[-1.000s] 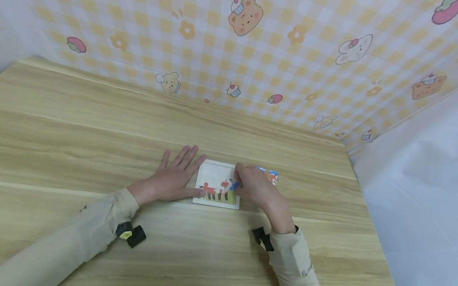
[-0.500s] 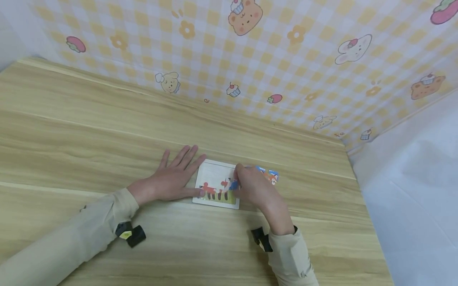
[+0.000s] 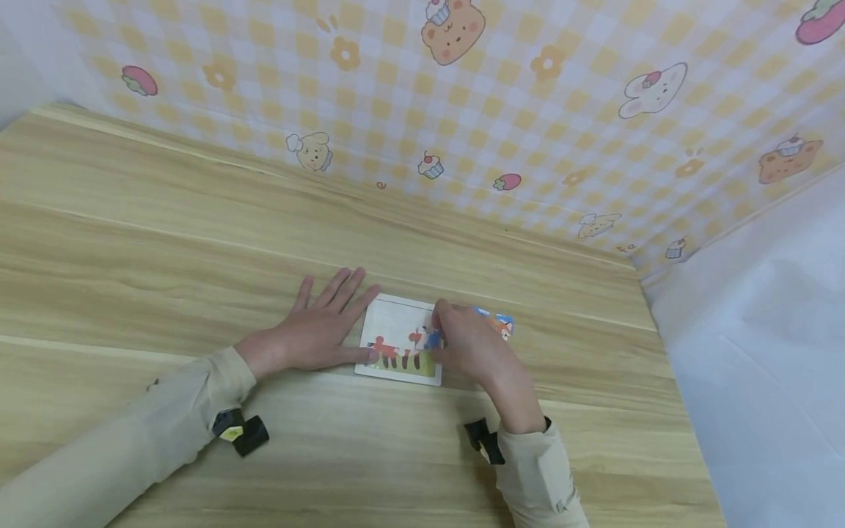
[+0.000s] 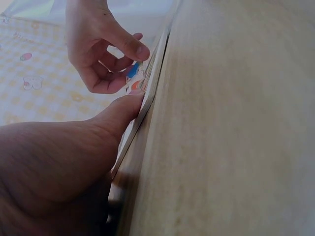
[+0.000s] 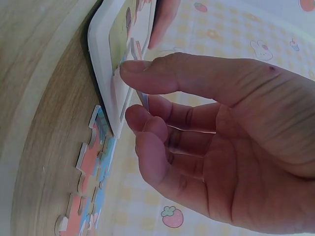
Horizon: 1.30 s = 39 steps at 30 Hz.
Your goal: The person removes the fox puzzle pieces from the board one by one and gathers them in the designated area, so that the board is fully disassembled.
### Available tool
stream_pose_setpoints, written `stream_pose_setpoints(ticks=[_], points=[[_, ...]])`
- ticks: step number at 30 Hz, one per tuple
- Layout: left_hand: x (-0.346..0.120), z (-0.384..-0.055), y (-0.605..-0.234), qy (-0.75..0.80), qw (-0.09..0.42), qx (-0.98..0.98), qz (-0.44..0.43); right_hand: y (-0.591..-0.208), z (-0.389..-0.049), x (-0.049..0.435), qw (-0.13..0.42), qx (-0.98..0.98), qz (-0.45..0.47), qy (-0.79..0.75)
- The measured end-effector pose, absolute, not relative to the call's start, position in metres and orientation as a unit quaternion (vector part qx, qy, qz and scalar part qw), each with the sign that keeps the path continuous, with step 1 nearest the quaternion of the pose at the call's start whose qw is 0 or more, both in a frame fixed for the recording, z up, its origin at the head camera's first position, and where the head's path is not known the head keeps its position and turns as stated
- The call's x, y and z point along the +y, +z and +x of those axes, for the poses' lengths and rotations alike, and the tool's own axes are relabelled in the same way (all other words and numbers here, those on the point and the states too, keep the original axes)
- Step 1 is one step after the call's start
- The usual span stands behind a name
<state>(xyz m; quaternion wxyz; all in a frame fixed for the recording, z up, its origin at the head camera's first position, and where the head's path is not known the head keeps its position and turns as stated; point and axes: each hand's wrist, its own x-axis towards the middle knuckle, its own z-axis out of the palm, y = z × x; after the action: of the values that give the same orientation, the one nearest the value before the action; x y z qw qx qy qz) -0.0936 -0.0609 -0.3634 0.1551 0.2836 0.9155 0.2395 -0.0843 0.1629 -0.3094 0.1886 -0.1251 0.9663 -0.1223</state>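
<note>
A shallow white puzzle tray lies on the wooden table, its lower part filled with pieces showing red-brown legs on green. My left hand is spread flat at its left side, with the thumb pressing on the lower left corner. Above the right end of that filled row, my right hand pinches a jigsaw piece in blue and red. In the left wrist view the blue part of this piece shows between thumb and fingers; in the head view the fingers cover its right end.
Several loose jigsaw pieces lie on the table right of the tray, partly behind my right hand in the head view. A yellow checked cloth with cartoon prints rises along the table's back edge. A white sheet borders the right side.
The pinched piece shifts and tilts slightly over the row below it. My right hand makes only tiny movements, and my left hand stays in place.
</note>
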Motion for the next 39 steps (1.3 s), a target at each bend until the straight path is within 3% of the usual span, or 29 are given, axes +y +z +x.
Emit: stream_pose_setpoints(ticks=[13,39], points=[[-0.06,-0.093,-0.367,0.236,0.155,0.917,0.282,-0.307,-0.084,0.167,0.174,0.971,-0.128,-0.106],[-0.06,-0.095,-0.368,0.233,0.162,0.916,0.285,-0.293,-0.088,0.193,0.196,0.963,-0.113,-0.146]])
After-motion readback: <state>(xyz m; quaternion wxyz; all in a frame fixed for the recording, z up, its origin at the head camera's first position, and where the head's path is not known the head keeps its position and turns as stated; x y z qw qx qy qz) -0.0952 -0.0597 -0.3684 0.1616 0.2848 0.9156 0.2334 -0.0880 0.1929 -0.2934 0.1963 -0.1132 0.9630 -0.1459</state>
